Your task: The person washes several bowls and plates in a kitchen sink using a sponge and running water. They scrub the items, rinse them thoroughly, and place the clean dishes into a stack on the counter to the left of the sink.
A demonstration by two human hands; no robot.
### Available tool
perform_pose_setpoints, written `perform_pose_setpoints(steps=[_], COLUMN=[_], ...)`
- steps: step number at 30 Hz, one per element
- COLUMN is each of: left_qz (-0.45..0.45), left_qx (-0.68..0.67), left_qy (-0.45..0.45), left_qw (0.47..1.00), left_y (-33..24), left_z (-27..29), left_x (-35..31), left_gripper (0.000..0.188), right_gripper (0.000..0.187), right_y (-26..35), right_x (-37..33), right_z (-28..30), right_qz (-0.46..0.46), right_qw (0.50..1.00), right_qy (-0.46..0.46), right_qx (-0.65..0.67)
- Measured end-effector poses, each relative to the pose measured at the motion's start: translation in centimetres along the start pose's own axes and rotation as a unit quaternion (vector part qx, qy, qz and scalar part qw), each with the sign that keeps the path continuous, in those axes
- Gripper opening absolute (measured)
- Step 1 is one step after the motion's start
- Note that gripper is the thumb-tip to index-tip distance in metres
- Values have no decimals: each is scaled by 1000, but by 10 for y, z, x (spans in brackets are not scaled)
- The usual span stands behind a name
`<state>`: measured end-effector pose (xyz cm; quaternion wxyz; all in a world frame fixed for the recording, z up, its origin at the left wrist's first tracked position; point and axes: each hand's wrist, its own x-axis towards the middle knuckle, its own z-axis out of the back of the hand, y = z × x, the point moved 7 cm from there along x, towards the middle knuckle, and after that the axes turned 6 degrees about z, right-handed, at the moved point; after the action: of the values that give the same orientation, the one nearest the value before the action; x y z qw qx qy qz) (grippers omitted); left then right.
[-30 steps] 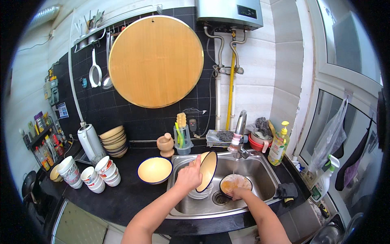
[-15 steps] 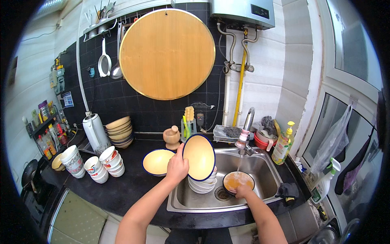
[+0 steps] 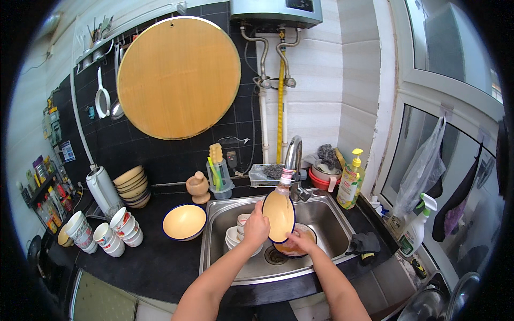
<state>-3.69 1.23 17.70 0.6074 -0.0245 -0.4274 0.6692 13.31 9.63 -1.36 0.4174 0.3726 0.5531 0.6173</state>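
The yellow bowl (image 3: pixel 279 216) is now directly below the tap (image 3: pixel 293 152), whereas half a second ago it was farther to the left, above the white bowls (image 3: pixel 232 236). The left hand (image 3: pixel 257 227) grips it by its left side, fingers closed on the rim, and the bowl stands steeply tilted. The right hand (image 3: pixel 303 244) has come up from the second bowl (image 3: pixel 309 234) in the sink (image 3: pixel 334 232); its fingers seem to touch the near right rim, but I cannot tell how firmly they close. In my judgement, both hands now attend to one bowl, and the second one waits behind.
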Motion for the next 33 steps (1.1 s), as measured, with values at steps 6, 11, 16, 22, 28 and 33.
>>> perform_pose_setpoints(steps=[6,11,16,22,28,33], left_qz=[30,39,385,374,291,409], left_qx=[-47,-220,-349,-414,-431,-520], left_qy=[118,59,254,307,234,250], left_qw=[991,973,816,771,821,707], left_y=[-8,120,137,79,81,127], left_z=[-29,-76,-89,-101,-88,-86], left_x=[-12,-12,-49,-63,-57,-74], left_gripper=[49,43,46,55,59,46], right_gripper=[50,38,28,17,27,12], right_y=[-19,43,26,-25,-1,37], right_x=[20,-14,-8,6,-1,-12], right_z=[32,29,28,38,36,5], right_qz=[134,84,51,-93,22,12], right_qw=[950,969,961,985,986,992], right_qy=[-145,-198,-178,-142,-127,-1], right_qx=[-241,-123,-204,-36,-104,126])
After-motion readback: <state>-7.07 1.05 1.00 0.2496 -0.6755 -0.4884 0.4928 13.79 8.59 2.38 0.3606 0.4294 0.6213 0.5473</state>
